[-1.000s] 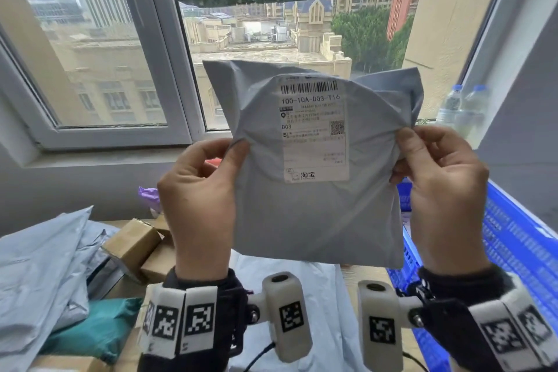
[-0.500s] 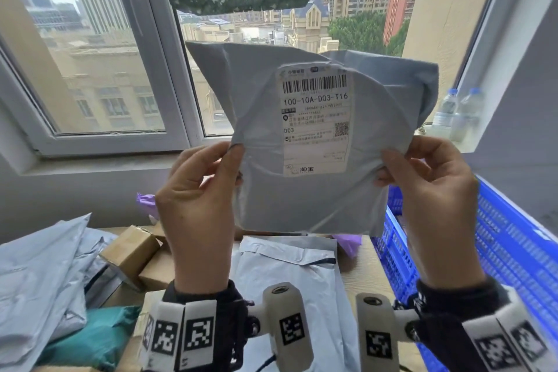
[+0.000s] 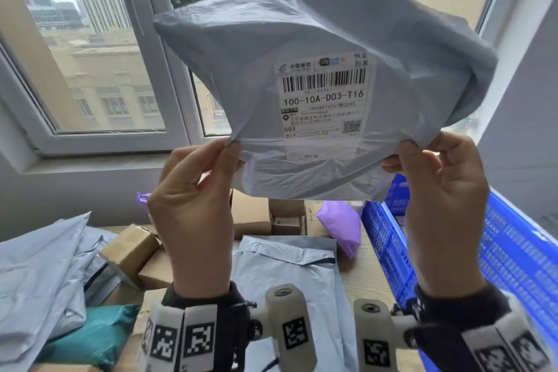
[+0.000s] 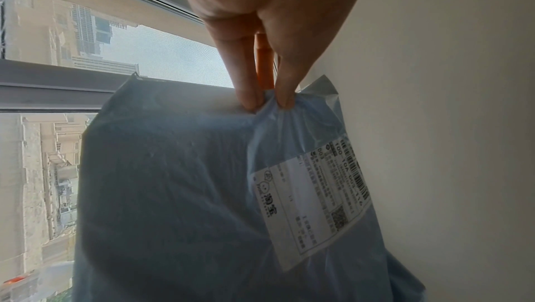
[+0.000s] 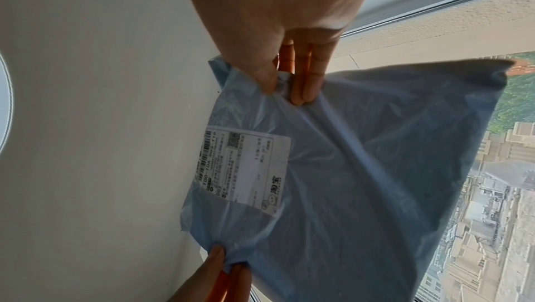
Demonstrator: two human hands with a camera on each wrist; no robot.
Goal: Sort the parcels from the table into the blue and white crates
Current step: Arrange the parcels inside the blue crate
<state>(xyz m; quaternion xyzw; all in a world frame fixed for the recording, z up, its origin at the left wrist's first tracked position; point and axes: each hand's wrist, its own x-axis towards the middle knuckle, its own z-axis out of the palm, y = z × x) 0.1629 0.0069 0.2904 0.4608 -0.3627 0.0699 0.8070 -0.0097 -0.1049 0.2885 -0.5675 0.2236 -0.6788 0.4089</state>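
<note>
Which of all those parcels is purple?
The purple parcel lying on the table beside the blue crate; the other soft bags are grey or teal, the boxes brown.

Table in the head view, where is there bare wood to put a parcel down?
One bare strip of wooden table runs between the flat grey mailer and the blue crate, below the purple mailer. Left is crowded: cardboard boxes, grey mailers, a teal parcel.

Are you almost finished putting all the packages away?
Not nearly. Nothing can be seen inside the blue crate from here, and no white crate shows. Right now the left hand and right hand pinch a grey parcel with its label facing the person. Cardboard boxes, grey bags and a purple bag still wait on the table.
</note>
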